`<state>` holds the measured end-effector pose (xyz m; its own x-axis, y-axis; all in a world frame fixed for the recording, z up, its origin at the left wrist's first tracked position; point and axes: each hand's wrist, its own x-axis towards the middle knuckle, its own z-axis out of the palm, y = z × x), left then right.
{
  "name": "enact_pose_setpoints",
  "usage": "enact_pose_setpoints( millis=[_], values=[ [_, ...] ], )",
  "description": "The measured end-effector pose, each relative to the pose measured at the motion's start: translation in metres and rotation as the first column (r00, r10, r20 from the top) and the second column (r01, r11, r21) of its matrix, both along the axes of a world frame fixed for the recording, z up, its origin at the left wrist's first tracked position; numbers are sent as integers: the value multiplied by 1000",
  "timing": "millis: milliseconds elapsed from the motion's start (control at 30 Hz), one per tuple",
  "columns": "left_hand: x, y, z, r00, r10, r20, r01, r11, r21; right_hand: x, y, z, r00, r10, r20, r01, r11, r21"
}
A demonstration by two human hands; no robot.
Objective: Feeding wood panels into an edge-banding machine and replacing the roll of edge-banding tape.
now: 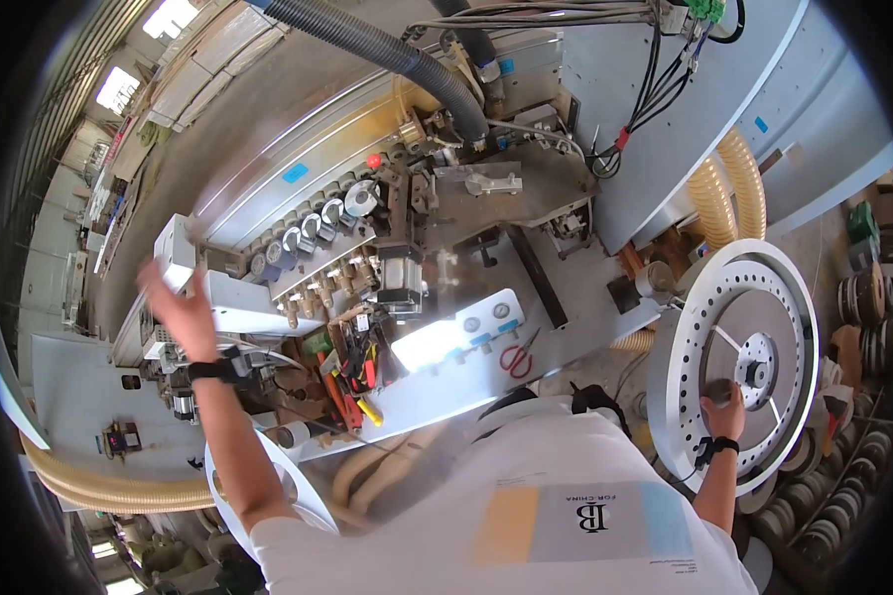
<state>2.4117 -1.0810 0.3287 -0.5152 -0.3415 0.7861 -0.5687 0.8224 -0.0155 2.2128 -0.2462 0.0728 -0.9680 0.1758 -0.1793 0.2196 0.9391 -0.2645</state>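
My left hand (184,312) is raised over the left end of the machine, beside a white box-shaped housing (176,254). Its fingers are spread and a little blurred, with nothing in them. At the right, my right hand (724,415) reaches in front of a large white reel (667,397) with a ring of holes and a grey-brown coil (772,327) in it. The fingers curl round a small dark, rounded thing (719,390) by the coil; its kind is hard to make out. Dark bands circle both wrists.
Red-handled scissors (516,361) lie on the pale machine ledge, near a gauge panel (461,332). Hand tools (362,367) are bunched to the left. A grey hose (387,59) crosses above; yellowish hoses (739,188) hang behind the reel. Several rolls (833,516) fill the lower right.
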Motion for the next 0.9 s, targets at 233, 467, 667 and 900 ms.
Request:
enact_pose_setpoints(
  millis=[233,467,667,900],
  values=[
    [-28,43,-100,944,-329,-13,289,807,515,-9,-6,1,1000,-10,-10,10,1000,26],
    [-93,169,-270,835,-521,-177,346,247,905,-42,-70,73,977,150,-152,-163,984,-73],
    [-58,246,-344,782,-624,-11,91,97,991,-135,-261,253,710,370,-599,-520,849,-92],
    [11,274,-409,617,-761,200,-243,57,968,-276,-377,324,417,451,-789,-427,863,268]
  ],
)
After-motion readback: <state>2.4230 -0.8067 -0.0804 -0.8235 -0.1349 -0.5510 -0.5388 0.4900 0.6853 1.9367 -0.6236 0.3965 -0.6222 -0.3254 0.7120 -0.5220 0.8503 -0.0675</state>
